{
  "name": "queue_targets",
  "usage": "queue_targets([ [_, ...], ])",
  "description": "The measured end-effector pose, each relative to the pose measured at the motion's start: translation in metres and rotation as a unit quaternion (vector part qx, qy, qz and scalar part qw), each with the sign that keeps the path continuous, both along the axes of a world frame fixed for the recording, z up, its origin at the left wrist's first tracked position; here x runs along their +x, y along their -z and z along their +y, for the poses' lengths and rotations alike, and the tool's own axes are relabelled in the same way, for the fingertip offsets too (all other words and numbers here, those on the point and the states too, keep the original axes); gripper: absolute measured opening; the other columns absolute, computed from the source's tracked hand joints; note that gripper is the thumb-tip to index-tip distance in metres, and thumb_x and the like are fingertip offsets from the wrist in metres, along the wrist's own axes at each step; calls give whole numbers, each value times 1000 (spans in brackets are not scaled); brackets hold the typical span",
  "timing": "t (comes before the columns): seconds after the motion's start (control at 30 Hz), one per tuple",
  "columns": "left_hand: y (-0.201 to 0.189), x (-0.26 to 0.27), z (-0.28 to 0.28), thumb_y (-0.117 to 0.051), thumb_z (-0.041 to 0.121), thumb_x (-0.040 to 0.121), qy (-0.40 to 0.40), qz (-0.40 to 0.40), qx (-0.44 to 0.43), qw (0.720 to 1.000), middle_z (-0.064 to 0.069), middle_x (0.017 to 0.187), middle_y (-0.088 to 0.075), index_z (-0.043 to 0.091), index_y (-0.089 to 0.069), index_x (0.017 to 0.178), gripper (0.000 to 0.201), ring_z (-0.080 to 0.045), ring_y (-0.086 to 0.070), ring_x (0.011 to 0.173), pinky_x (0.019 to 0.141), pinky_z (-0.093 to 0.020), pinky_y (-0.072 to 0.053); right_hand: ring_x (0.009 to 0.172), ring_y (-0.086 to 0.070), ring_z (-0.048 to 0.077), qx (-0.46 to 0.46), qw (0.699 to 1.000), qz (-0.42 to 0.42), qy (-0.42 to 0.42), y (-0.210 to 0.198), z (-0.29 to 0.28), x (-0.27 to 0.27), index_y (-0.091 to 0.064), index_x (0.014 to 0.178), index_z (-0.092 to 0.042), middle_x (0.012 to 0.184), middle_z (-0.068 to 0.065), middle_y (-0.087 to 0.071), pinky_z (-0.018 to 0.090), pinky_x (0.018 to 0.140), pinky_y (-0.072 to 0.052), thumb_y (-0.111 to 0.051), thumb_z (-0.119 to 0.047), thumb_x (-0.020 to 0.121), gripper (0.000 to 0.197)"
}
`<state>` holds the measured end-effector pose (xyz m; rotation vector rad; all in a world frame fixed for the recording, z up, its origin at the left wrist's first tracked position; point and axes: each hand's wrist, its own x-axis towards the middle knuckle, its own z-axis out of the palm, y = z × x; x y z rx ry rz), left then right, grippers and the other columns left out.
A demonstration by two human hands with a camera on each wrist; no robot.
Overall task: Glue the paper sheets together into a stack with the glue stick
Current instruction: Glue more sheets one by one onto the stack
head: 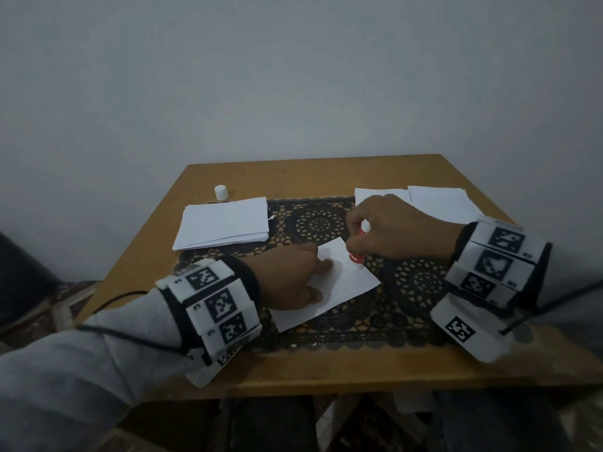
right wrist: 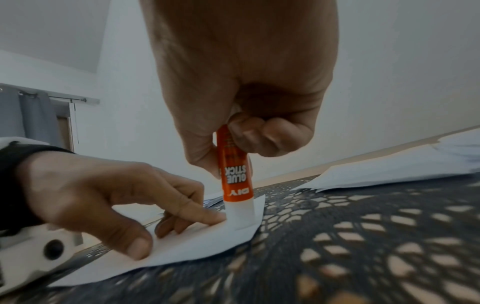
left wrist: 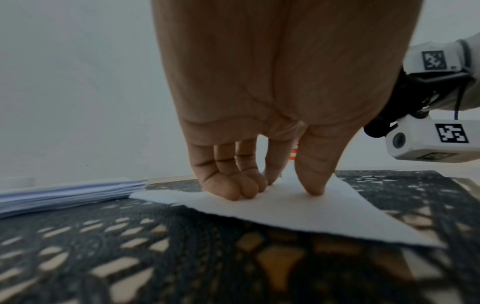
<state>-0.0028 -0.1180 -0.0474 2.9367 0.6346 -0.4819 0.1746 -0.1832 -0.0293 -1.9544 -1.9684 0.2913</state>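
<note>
One glue stick [right wrist: 235, 181] is standing upright in the clenched fingers of the right hand [head: 396, 231], its tip touching a single sheet [head: 339, 288] on the black lace mat [head: 417, 282], while the left hand [head: 287, 278] is pressing that sheet flat with its fingertips [left wrist: 233, 190]. The head view is showing three further paper piles, one stack [head: 225, 223] at left and two [head: 380, 194] [head: 440, 202] at right, plus one white cap [head: 221, 192]. Only the right wrist view is showing the stick's orange "GLUE STICK" label.

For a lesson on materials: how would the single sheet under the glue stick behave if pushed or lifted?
The single sheet looks thin, so probably floppy and light. It may slide on the lace mat, likely why the left hand presses it while the glue stick rubs.
</note>
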Motion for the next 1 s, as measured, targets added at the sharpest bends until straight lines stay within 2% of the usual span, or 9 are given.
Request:
queue_targets([
  [0.17, -5, 5, -2, -54, 39, 93, -13, -21, 2, 1000, -6, 117, -46, 20, -44, 141, 52, -22, -45, 110, 83, -24, -32, 71, -60, 15, -11, 1000, 16, -9, 0, -19, 3, -64, 64, -13, 71, -8, -63, 43, 75, -54, -70, -25, 79, 20],
  [0.3, -8, 11, -4, -61, 47, 86, -41, -46, 25, 998, -6, 120, -43, 24, -53, 131, 51, -26, -41, 114, 97, -38, -41, 70, -59, 16, -47, 999, 17, -21, -5, -24, 10, -63, 60, -16, 68, -5, -63, 42, 76, -52, -67, -27, 81, 24],
  [0.4, -6, 14, -3, -67, 49, 81, -86, -57, 16, 995, -6, 123, -42, 27, -50, 125, 52, -28, -40, 116, 95, -41, -42, 60, -53, 9, -44, 997, 59, 9, -16, -25, 21, -64, 56, -19, 62, -7, -63, 30, 64, -46, -66, -27, 82, 28],
  [0.53, -7, 18, 3, -71, 54, 75, -137, -30, 10, 990, -9, 129, -43, 20, -40, 130, 72, -30, -41, 118, 93, -39, -40, 42, -41, 15, -26, 988, 141, 58, -28, -28, 29, -62, 54, -17, 44, -6, -49, 27, 46, -35, -67, -23, 82, 29],
  [0.63, -10, 23, 10, -74, 55, 72, -160, -13, -14, 987, -8, 125, -49, 16, -41, 127, 76, -23, -47, 104, 84, -33, -42, 42, -41, 5, 1, 990, 125, 65, -26, -28, 30, -62, 58, -14, 50, -9, -51, 21, 45, -33, -67, -26, 81, 27],
  [0.73, -10, 24, 14, -78, 52, 70, -183, -20, -59, 981, -5, 119, -54, 15, -40, 122, 74, -19, -48, 94, 78, -31, -42, 44, -42, 3, 13, 989, 125, 74, -24, -29, 29, -62, 57, -17, 51, -12, -53, 25, 51, -34, -66, -29, 79, 25],
  [0.8, -11, 24, 15, -78, 48, 70, -195, -24, -78, 977, -3, 112, -53, 14, -41, 120, 71, -20, -48, 94, 76, -30, -41, 44, -41, 3, 16, 988, 133, 73, -24, -30, 28, -61, 57, -18, 51, -14, -53, 22, 49, -33, -66, -28, 80, 25],
  [0.93, -16, 24, 19, -78, 31, 76, -188, -60, -110, 974, -8, 89, -51, 13, -52, 93, 36, -20, -44, 76, 56, -26, -31, 39, -39, 5, 17, 986, 158, 57, -24, -32, 27, -63, 58, -15, 50, -10, -52, 19, 41, -32, -66, -24, 83, 26],
  [1.0, -18, 21, 21, -78, 20, 77, -199, -86, -138, 966, -8, 82, -51, 12, -55, 90, 28, -19, -43, 66, 50, -23, -31, 39, -39, 9, 12, 985, 164, 53, -25, -33, 28, -63, 60, -14, 48, -9, -52, 23, 40, -34, -65, -22, 84, 25],
])
